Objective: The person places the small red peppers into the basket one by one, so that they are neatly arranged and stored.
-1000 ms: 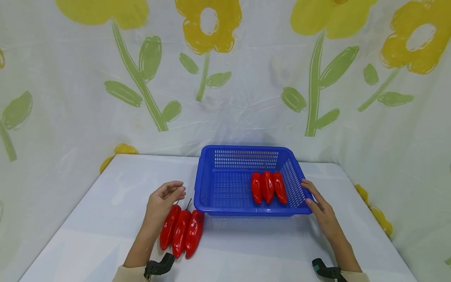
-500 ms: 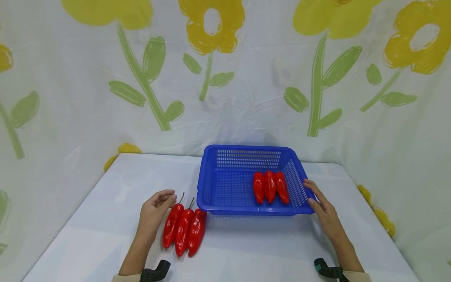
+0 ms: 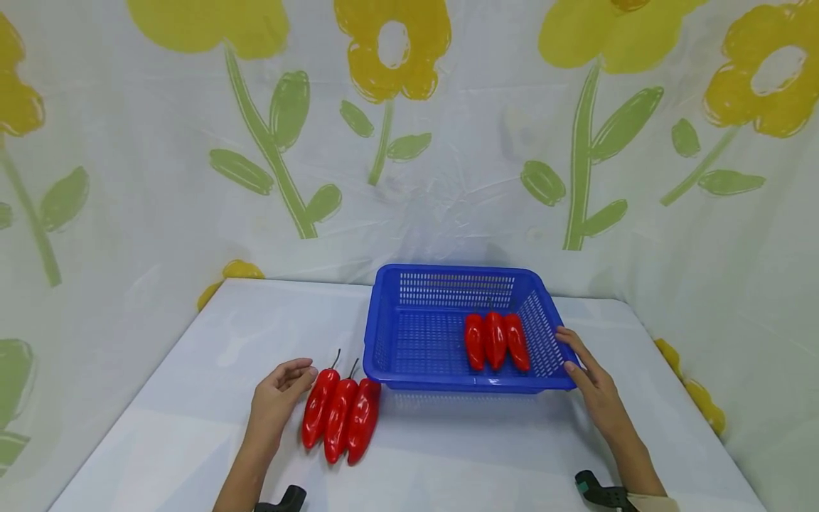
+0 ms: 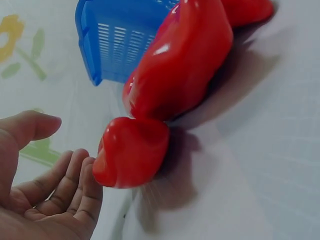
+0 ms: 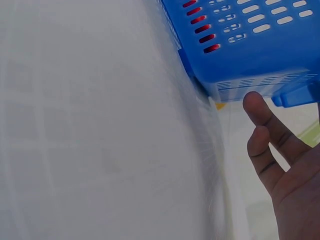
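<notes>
Three red chili peppers [image 3: 340, 419] lie side by side on the table, left of the blue plastic basket [image 3: 435, 381]. My left hand [image 3: 274, 395] is beside the leftmost pepper, its fingers relaxed and holding nothing. In the left wrist view, the fingertips [image 4: 90, 172] come right up to the nearest pepper [image 4: 132, 152]; contact is unclear. Three more red peppers [image 3: 495, 341] lie inside the basket at its right. My right hand [image 3: 596, 391] rests against the basket's right rim, fingers loosely extended. The right wrist view shows two fingers [image 5: 272, 135] near the basket's outer wall [image 5: 250, 55].
A white table [image 3: 461, 455] carries the basket and the peppers. Behind it and at the sides hangs a pale cloth [image 3: 435, 213] printed with yellow flowers and green stems. A dark strap device [image 3: 601, 491] sits on the right wrist.
My left hand has drawn back toward the near left, from above the pepper stems to beside the leftmost pepper. The right hand stays at the basket rim. The head view has shifted slightly.
</notes>
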Demonstrator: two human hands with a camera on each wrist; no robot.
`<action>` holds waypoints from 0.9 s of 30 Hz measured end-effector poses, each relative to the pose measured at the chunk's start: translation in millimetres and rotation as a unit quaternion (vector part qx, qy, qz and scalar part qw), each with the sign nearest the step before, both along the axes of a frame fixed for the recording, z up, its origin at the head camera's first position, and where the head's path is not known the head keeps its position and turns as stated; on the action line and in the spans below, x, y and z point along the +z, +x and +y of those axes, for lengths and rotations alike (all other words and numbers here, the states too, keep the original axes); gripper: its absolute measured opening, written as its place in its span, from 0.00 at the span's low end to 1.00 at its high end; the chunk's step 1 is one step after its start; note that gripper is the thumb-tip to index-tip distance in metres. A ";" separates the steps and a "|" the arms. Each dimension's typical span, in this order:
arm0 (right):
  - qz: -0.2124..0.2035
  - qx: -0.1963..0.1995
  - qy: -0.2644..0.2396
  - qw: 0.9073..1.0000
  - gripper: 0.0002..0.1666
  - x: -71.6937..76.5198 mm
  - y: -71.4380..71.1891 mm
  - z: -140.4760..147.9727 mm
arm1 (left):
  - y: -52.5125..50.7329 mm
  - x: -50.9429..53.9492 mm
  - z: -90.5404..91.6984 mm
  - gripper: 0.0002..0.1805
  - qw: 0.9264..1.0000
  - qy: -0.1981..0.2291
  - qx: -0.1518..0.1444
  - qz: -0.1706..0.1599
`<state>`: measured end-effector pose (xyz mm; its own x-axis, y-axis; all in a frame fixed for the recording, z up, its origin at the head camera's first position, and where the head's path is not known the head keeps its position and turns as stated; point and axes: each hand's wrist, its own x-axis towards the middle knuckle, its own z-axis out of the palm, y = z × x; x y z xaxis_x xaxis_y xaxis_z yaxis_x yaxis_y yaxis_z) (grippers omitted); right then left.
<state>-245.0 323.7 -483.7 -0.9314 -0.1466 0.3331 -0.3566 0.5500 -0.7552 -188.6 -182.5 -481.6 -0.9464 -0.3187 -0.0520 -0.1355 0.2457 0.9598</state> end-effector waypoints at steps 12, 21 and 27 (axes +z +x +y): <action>0.002 0.003 -0.005 1.000 0.28 1.1 -3.5 0.9 | 1.6 -2.9 -2.8 0.28 0.998 -0.031 -0.037 -0.043; -0.006 -0.003 -0.011 1.000 0.29 -2.4 -3.2 2.1 | 0.9 -1.6 -1.9 0.30 0.992 -0.092 -0.059 -0.063; -0.001 0.003 -0.009 1.000 0.29 -1.6 -0.7 -0.9 | 6.5 2.8 -1.6 0.31 0.980 -0.168 -0.079 -0.079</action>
<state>-245.7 322.8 -485.2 -0.9311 -0.1466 0.3341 -0.3589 0.5335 -0.7659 -182.1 -184.1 -478.8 -0.9740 -0.1932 -0.1186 -0.2101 0.5732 0.7920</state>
